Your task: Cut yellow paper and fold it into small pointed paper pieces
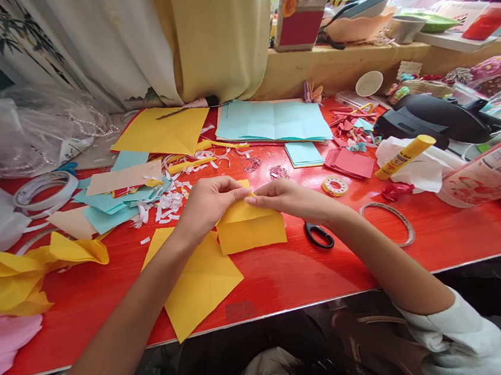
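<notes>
Between my two hands is a folded sheet of yellow paper [252, 232], creased across its width, above the red table. My left hand [210, 206] pinches its upper edge between thumb and fingers. Right beside it, my right hand [285, 199] pinches the same edge, the thumbs almost meeting. Another yellow sheet [202, 282] lies flat below my left forearm, its lower corner reaching over the table's front edge. Scissors with a black handle [319, 236] lie near my right wrist, their blades hidden.
Paper scraps [167, 202] and blue sheets [273, 120] lie behind my hands. To the right are red paper squares [350, 164], a small tape roll [335, 186], a glue stick [405, 157] and a ring [388, 221]. White tape rolls [45, 191] and crumpled yellow paper [35, 272] are at left.
</notes>
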A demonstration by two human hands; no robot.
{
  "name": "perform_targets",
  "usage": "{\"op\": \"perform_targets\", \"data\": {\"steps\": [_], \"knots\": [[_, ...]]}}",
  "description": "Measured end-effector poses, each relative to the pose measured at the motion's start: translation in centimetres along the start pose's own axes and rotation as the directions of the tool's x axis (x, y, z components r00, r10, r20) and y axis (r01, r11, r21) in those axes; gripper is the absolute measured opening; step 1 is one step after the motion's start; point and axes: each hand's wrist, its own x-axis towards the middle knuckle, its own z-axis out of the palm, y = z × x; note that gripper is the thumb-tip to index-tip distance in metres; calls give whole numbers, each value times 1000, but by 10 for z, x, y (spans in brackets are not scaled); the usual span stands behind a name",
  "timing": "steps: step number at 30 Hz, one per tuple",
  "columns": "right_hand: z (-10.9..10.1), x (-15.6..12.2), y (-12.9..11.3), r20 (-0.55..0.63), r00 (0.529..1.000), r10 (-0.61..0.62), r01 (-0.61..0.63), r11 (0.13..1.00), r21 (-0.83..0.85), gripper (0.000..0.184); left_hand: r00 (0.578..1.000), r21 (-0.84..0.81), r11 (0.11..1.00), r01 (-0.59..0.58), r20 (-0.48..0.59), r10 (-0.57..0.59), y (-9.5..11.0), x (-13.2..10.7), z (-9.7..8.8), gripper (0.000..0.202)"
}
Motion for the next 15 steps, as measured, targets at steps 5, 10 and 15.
{"op": "perform_targets", "data": {"steps": [5, 10, 15], "knots": [[2, 0, 1, 7, 1000, 3, -3, 1000, -12, 42, 999, 12, 999, -44, 20, 44, -2, 0, -1, 24], [1, 1, 5, 75, 997, 11, -21, 991, 133, 28, 1000, 0, 1000, -22, -11, 22, -1, -1, -2, 23], [-3, 0, 2, 278, 959, -55, -53, 929, 367, 15, 999, -28, 999, -36, -38, 35, 1, 0, -6, 20]]}}
